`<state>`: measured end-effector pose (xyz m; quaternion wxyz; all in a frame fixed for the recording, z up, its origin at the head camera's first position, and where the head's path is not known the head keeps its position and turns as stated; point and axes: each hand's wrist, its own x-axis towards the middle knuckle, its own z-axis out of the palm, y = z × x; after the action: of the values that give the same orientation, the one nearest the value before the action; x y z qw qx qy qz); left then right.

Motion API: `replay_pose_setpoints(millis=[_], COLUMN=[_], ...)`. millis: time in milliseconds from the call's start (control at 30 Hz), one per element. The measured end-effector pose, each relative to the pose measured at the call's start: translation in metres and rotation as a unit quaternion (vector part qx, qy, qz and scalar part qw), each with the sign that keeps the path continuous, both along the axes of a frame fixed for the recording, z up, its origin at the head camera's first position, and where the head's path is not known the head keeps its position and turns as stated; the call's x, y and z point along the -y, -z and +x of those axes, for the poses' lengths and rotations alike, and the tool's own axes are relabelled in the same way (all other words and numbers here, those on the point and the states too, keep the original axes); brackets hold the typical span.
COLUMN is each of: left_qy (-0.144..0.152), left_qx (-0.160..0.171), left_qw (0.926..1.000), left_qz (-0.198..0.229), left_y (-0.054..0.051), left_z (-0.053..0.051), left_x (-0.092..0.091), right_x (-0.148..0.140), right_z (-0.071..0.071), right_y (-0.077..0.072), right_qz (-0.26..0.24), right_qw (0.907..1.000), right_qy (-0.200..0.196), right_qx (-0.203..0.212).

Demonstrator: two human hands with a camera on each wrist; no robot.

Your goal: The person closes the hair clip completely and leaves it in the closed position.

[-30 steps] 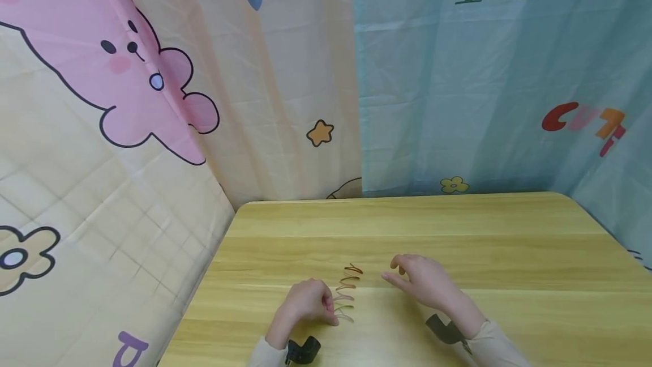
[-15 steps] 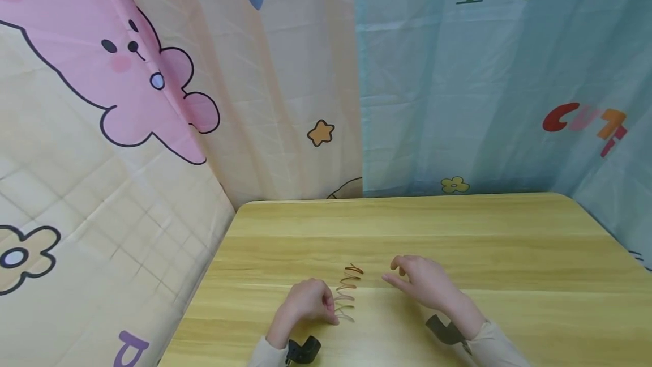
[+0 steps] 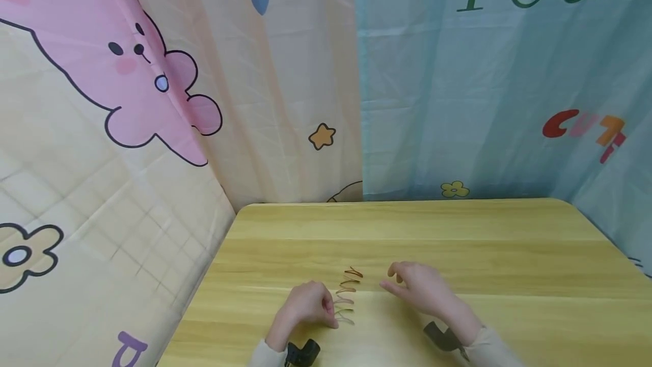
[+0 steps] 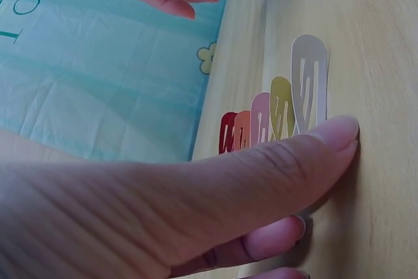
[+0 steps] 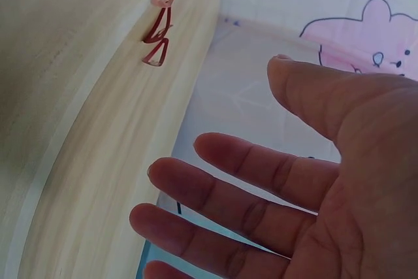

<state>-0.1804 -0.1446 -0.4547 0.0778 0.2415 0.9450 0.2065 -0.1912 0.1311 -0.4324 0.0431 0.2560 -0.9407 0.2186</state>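
Note:
Several snap hair clips stand on edge in a row on the wooden table. Nearest the person is a pale grey-white hair clip (image 4: 309, 73) (image 3: 346, 320), its lower end hidden behind the thumb of my left hand (image 3: 309, 303) (image 4: 261, 181), which appears to pinch it. Beyond it in the left wrist view stand a mustard hair clip (image 4: 281, 93), a pink hair clip (image 4: 259, 106), an orange hair clip (image 4: 241, 122) and a dark red hair clip (image 4: 226, 125). To the row's right, my right hand (image 3: 420, 286) (image 5: 261, 194) hovers empty, fingers apart and loosely bent.
The wooden table (image 3: 499, 254) reaches back to a patterned cloth curtain (image 3: 285, 72). Black wrist cameras, a left one (image 3: 304, 352) and a right one (image 3: 441, 336), sit below the hands.
The head view tilts up slightly, so the scene sits a little lower. Both hands stay almost still, the right shifting only slightly; the row of hair clips looks the same.

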Motion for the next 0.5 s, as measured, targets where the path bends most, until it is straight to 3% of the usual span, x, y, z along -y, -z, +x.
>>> replay_pose_setpoints(millis=[333,500], left_qy=[-0.003,-0.002], left_qx=[0.012,0.016], left_qw=[0.9999,0.9998], left_qz=[0.003,0.015], left_y=[0.0048,0.0016], left_z=[-0.0036,-0.0022], left_x=[-0.001,0.0006], right_x=[0.0001,0.0008], right_z=[-0.0002,-0.0003], right_y=[0.0028,0.0049], right_qz=[0.001,0.007], right_qw=[1.0,1.0], right_qy=[-0.004,-0.002], right_qx=[0.007,0.005])
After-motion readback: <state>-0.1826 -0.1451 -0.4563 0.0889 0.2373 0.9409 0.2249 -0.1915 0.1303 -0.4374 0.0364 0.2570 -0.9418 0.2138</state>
